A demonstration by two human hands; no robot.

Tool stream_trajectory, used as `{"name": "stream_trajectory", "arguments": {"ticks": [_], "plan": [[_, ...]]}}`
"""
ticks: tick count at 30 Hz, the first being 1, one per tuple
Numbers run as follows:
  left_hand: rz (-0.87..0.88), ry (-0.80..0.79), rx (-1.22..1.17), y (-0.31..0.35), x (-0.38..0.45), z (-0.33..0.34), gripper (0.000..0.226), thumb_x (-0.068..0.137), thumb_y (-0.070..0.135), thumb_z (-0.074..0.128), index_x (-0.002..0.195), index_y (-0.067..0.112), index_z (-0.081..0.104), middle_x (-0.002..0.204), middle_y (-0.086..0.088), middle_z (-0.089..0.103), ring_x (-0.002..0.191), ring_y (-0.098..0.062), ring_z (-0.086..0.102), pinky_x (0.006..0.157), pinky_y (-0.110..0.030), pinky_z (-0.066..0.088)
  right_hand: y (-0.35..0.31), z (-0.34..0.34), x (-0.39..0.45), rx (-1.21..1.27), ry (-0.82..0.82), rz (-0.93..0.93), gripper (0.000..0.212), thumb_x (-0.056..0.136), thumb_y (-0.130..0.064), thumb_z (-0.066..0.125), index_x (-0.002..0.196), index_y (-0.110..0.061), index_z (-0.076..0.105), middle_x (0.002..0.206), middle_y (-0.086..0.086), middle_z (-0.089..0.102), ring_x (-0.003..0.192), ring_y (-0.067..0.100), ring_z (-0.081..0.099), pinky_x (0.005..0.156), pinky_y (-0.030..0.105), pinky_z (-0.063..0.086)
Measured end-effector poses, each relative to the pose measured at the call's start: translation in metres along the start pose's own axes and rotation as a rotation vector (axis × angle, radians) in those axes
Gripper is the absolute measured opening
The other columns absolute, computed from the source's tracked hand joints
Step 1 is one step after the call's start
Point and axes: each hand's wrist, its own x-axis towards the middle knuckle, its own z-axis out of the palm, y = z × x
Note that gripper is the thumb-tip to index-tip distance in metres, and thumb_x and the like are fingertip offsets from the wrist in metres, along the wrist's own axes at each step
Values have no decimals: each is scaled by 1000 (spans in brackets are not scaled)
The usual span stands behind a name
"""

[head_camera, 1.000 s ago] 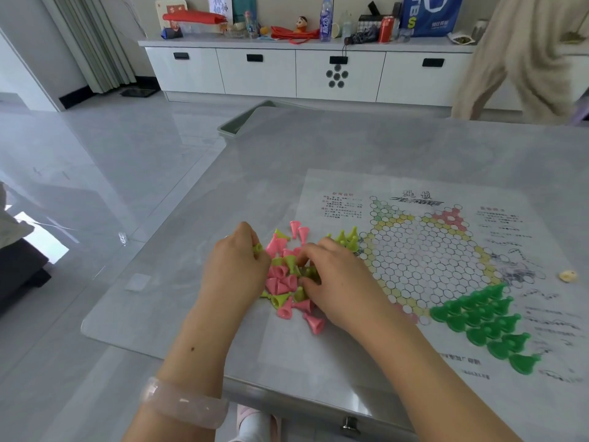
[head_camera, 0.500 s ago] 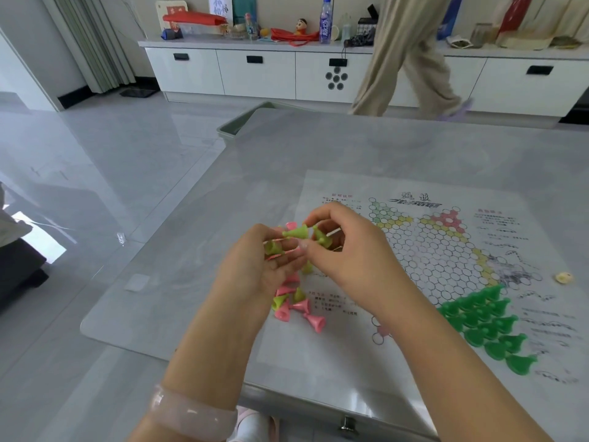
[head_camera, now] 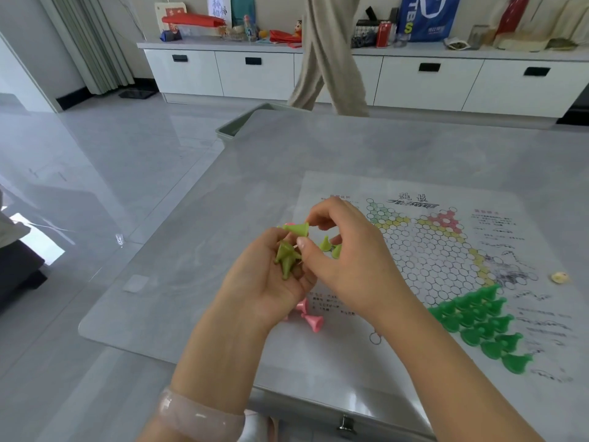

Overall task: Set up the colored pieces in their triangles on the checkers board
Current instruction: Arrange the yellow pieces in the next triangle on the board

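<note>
Both forearms enter from the near edge and converge mid-scene, raised off the surface. Left hand (head_camera: 264, 282): palm turned up and slightly right, fingers cupped, cradling a cluster of yellow-green cone-shaped plastic pieces (head_camera: 287, 258). A pale pink translucent bangle (head_camera: 199, 417) sits on the left wrist. Right hand (head_camera: 347, 260): back of hand up, just right of the left hand and touching it at the fingers; thumb and index finger pinch one yellow-green cone piece (head_camera: 298, 229) lying sideways above the left palm.
</note>
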Motion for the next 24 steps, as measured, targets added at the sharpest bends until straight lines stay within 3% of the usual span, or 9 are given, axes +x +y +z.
{"name": "stream_trajectory", "arguments": {"ticks": [5,10,15,24], "plan": [[81,96,114,-3,-1,4,12,86,12,53,74,14,54,51,2,47,36,-5,38,32,-13,29,6,2,0,-56,7,22,15,77,-19,63,85,-22,50,84,-10,51,80,2,47,64,13,37],[79,85,153,-7,-4,9,11,87,21,58,80,12,58,54,2,51,36,-4,37,32,-13,28,4,2,0,-47,45,-16,19,77,-15,62,82,-28,49,81,-13,50,75,0,48,61,11,39],[77,140,110,-6,-4,9,16,88,19,56,74,12,55,50,2,47,35,-4,36,31,-13,27,3,1,-1,-42,69,-31,17,77,-16,64,90,-22,55,85,-12,52,77,-1,50,63,13,42],[100,146,127,-6,-5,8,21,89,23,55,71,12,54,49,2,50,37,-5,37,34,-13,27,2,2,-2,-22,128,-80,8,80,-10,64,81,-16,60,77,-7,58,69,1,56,60,10,44]]}}
